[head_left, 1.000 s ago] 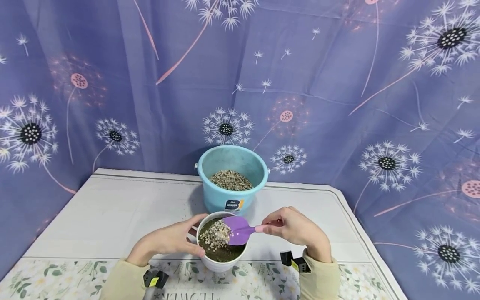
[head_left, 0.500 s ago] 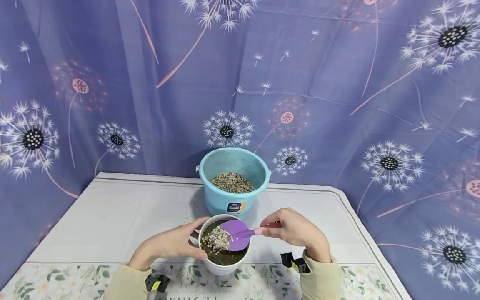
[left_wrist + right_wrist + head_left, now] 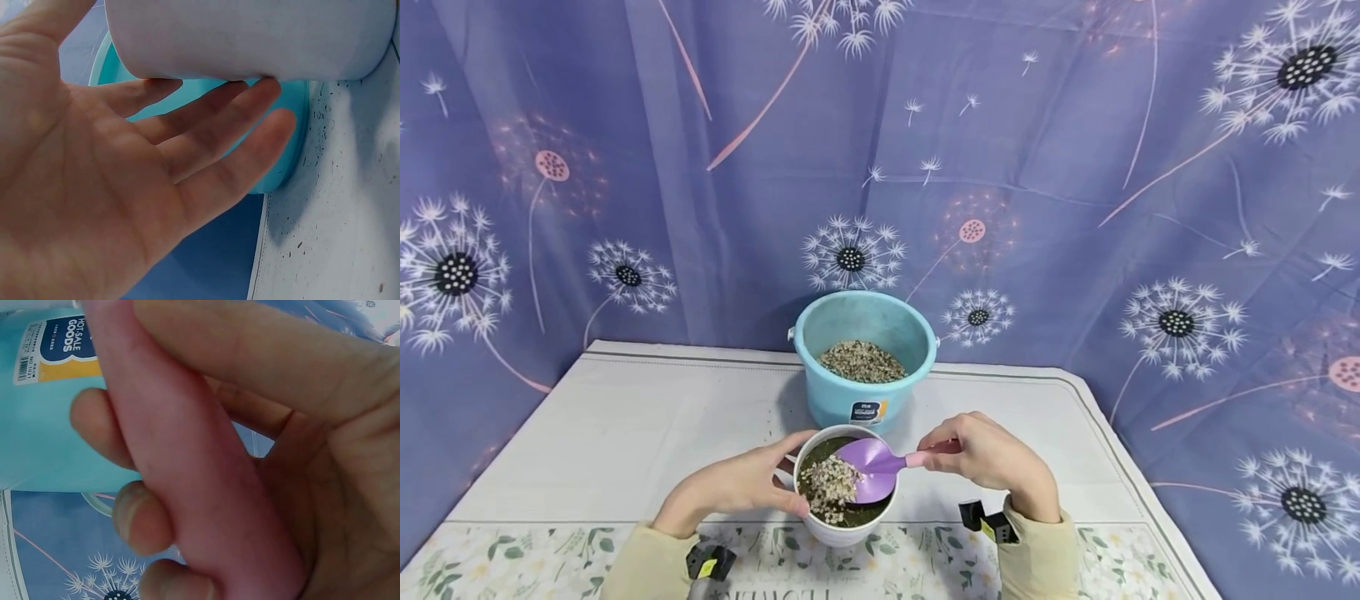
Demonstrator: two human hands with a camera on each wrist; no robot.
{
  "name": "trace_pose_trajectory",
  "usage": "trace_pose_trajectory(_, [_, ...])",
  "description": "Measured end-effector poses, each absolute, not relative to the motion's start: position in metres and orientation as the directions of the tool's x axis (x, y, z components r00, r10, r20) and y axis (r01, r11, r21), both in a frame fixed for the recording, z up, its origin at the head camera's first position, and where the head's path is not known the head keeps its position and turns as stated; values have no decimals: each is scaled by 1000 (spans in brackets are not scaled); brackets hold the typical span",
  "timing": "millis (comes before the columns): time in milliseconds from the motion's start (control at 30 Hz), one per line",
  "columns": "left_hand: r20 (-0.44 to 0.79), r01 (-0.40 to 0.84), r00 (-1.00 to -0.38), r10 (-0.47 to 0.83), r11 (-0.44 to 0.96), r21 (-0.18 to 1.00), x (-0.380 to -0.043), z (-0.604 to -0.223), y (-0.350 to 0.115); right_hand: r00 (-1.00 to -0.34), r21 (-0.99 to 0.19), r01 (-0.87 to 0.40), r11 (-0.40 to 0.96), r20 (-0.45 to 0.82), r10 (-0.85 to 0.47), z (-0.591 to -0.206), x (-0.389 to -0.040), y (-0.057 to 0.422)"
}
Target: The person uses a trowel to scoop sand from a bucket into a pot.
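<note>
nearest the camera, pale sleeves (image 3: pixel 651 562) over the flowered strip of the tablecloth (image 3: pixel 572 550), and out of them come the two hands. the left hand (image 3: pixel 741 483) has the white pot (image 3: pixel 841 536) between thumb and fingers, thumb on the near side, and the left wrist view shows the fingers spread, tips on its wall. over on the other side, the right hand (image 3: pixel 985 454) pinches the purple scoop (image 3: pixel 876 479) by its pink handle (image 3: pixel 187 444), fingers curled round it. and here's the line that counts: the scoop lies crosswise, handle out to the right, blade pointing left over the pot's mouth, right at the edge of a heap of pale grit (image 3: pixel 831 486) on dark soil (image 3: pixel 859 513). the pot sits between the hands, the left touching it, the right well clear. how much grit the blade carries, can't tell! just behind, the blue bucket (image 3: pixel 827 402) with more grit (image 3: pixel 861 361) inside; past that, the dandelion curtain (image 3: pixel 737 250).
</note>
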State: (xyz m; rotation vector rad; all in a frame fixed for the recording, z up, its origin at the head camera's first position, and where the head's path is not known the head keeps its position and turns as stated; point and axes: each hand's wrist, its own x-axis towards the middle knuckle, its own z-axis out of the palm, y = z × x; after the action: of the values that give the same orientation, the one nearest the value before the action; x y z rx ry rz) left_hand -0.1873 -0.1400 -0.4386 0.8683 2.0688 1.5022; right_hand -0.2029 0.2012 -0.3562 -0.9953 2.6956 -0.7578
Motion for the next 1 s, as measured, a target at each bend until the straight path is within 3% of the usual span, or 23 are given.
trace_pose_trajectory(1000, [12, 234, -705, 709, 217, 948, -189, -440, -139, -770, -473, -594, 651, 100, -630, -360, -204, 199])
